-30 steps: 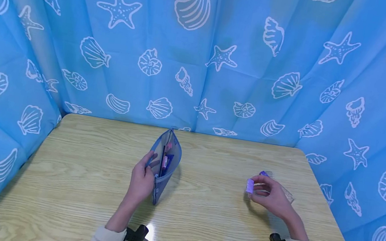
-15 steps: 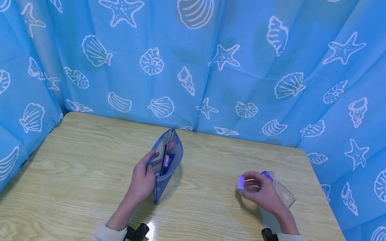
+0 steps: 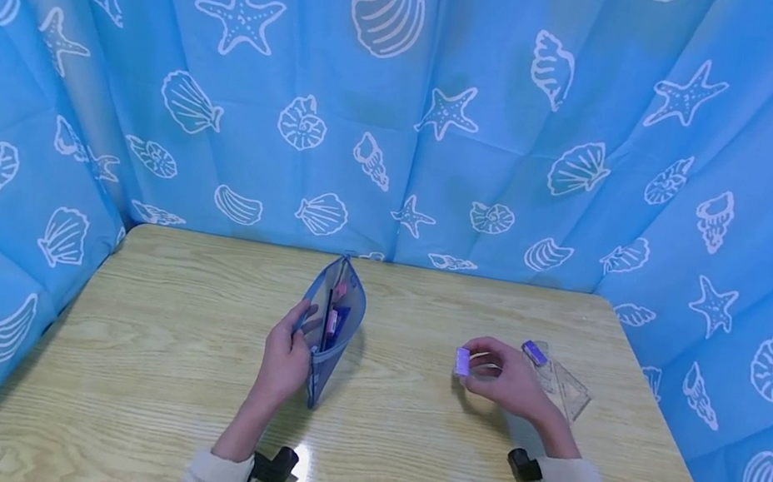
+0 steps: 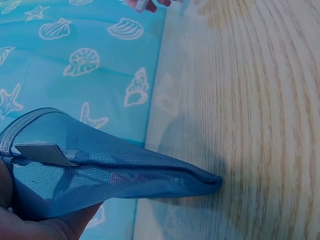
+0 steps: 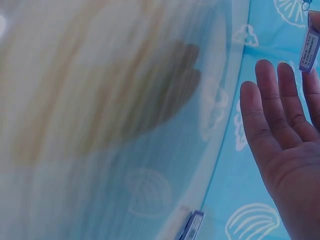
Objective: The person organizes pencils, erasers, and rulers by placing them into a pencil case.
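Note:
My left hand [image 3: 288, 353] grips the near left side of a blue mesh zip pouch [image 3: 329, 363], which stands on edge with its mouth open. Inside show a dark stick-like item, a pink item and a blue one. In the left wrist view the mesh pouch [image 4: 100, 165] tapers away from the thumb. My right hand [image 3: 512, 379] pinches a small purple eraser [image 3: 462, 362] over the table, between thumb and fingertips. Printed lettering shows on this eraser [image 5: 309, 50] in the right wrist view, with the other fingers spread loosely.
A second purple eraser-like block [image 3: 534, 352] lies right of my right hand. Beside it are a clear set square [image 3: 571, 388] and another clear piece partly behind the hand. A blue shell-print curtain [image 3: 401, 151] borders the wooden table [image 3: 183, 377] at the back and sides.
My right hand has moved left with the eraser, away from the second block and the clear set square, which now show more fully. My left hand and the pouch stay put.

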Demonstrator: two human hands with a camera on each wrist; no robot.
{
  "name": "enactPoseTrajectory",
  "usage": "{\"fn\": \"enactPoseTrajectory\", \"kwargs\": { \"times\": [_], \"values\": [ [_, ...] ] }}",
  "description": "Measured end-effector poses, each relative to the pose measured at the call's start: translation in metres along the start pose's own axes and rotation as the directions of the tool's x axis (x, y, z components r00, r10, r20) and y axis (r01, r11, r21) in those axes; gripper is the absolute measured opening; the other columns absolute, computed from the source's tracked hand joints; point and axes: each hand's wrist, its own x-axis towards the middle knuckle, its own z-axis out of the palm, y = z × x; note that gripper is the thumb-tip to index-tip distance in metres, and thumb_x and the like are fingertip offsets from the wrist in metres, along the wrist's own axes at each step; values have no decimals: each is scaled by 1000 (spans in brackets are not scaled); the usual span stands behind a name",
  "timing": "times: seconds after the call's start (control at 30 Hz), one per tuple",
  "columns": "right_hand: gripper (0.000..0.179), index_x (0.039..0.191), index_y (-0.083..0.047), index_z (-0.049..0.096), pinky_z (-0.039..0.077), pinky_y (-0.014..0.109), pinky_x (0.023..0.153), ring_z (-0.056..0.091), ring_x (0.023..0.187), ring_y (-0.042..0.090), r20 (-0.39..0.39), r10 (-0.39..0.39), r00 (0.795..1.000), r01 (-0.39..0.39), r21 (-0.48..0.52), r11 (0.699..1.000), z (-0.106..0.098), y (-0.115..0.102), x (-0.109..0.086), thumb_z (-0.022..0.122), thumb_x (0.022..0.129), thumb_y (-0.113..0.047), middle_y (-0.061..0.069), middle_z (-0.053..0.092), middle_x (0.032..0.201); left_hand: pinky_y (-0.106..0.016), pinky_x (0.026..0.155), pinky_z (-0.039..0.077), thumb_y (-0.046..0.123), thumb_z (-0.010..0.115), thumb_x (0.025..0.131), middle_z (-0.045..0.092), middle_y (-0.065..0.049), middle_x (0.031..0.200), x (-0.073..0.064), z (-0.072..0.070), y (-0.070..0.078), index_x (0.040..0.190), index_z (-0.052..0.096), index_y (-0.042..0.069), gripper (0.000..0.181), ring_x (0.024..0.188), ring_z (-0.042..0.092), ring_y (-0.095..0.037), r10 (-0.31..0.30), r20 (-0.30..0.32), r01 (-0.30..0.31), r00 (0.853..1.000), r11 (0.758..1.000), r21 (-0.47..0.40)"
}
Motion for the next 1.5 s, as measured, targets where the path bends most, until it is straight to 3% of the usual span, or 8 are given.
{"fn": "enactPoseTrajectory", "kwargs": {
  "times": [0.5, 0.87, 1.07, 1.23, 1.3, 1.5],
  "values": [
    [41, 121, -4, 64, 58, 46, 96, 65, 105, 30, 77, -54, 996, 50, 55, 997, 24, -25, 35, 81, 84, -6, 14, 67, 115, -57, 111, 45, -9, 27, 101, 43, -27, 154, 0, 0, 2, 155, 29, -9, 54, 137, 49, -45, -1, -9, 1, 1000, 1000, 22],
    [43, 125, 3, 63, 51, 63, 101, 62, 111, 43, 123, -67, 990, 62, 40, 997, 45, -56, 63, 74, 84, 6, 22, 64, 123, -56, 111, 45, -9, 26, 100, 42, -28, 154, 1, 0, 2, 155, 28, -9, 55, 137, 49, -45, 5, -1, -5, 1000, 1000, 19],
    [41, 123, -5, 66, 53, 57, 101, 63, 113, 41, 123, -91, 988, 88, 31, 996, 51, -71, 74, 78, 84, -1, 14, 66, 123, -56, 111, 45, -10, 26, 99, 43, -29, 154, 1, 1, 4, 155, 28, -10, 56, 136, 49, -46, 11, 1, -11, 1000, 1000, 27],
    [41, 120, -11, 68, 52, 61, 101, 62, 114, 43, 126, -131, 983, 129, 26, 991, 54, -84, 83, 81, 82, -9, 9, 67, 122, -56, 111, 45, -9, 26, 100, 42, -28, 155, 1, 1, 3, 155, 28, -9, 56, 138, 48, -45, 2, 7, -2, 1000, 1000, 27],
    [40, 120, -12, 68, 51, 62, 102, 61, 114, 40, 130, -141, 981, 140, 14, 990, 56, -89, 88, 82, 82, -12, 8, 67, 123, -56, 111, 45, -9, 26, 100, 41, -28, 155, 1, 1, 3, 155, 27, -9, 56, 138, 48, -45, 1, 10, -1, 1000, 1000, 27],
    [41, 119, -15, 69, 54, 50, 102, 60, 115, 25, 125, -175, 977, 183, -56, 981, 61, -105, 98, 84, 80, -14, 2, 66, 124, -56, 111, 45, -9, 26, 99, 43, -29, 153, 1, 1, 3, 154, 29, -10, 55, 136, 49, -46, 16, 2, -16, 1000, 1000, 27]
  ]
}}
